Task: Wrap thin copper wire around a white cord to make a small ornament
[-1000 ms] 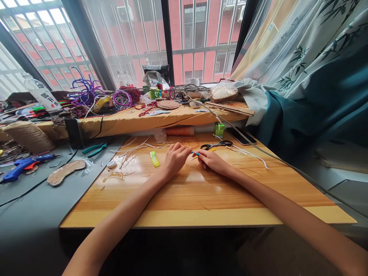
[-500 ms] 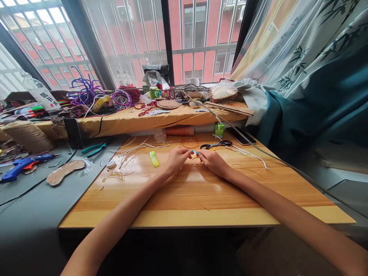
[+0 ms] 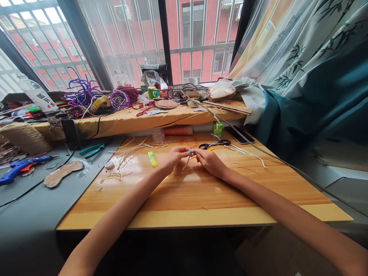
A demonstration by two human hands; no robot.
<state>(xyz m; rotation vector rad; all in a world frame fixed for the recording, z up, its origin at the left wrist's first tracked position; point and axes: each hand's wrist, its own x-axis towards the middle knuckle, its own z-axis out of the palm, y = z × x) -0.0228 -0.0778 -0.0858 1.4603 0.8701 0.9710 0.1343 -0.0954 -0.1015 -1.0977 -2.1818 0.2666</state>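
My left hand [image 3: 176, 158] and my right hand [image 3: 211, 161] meet above the middle of the wooden board, thumbs and forefingers pinched tip to tip. A short white cord [image 3: 186, 164] hangs from the pinch, its lower end free; its upper part is hidden by the fingers. Behind my fingers lies a coil of thin orange thread [image 3: 188, 142]. Black-handled scissors [image 3: 214, 144] rest just beyond my right hand. A yellow-green lighter [image 3: 152, 159] lies left of my left hand.
Loose white cords [image 3: 138, 147] and thread scraps lie at back left, another white cord [image 3: 250, 152] at right. A phone [image 3: 239, 135] and small green box [image 3: 217, 129] stand behind. Teal pliers [image 3: 92, 150] and a blue glue gun [image 3: 24, 168] lie on the grey surface. A thin pole [image 3: 244, 137] slants across the right.
The white cord now hangs down below my pinched fingers, where it barely showed before. My fingertips have come closer together. The whole view has shifted slightly.
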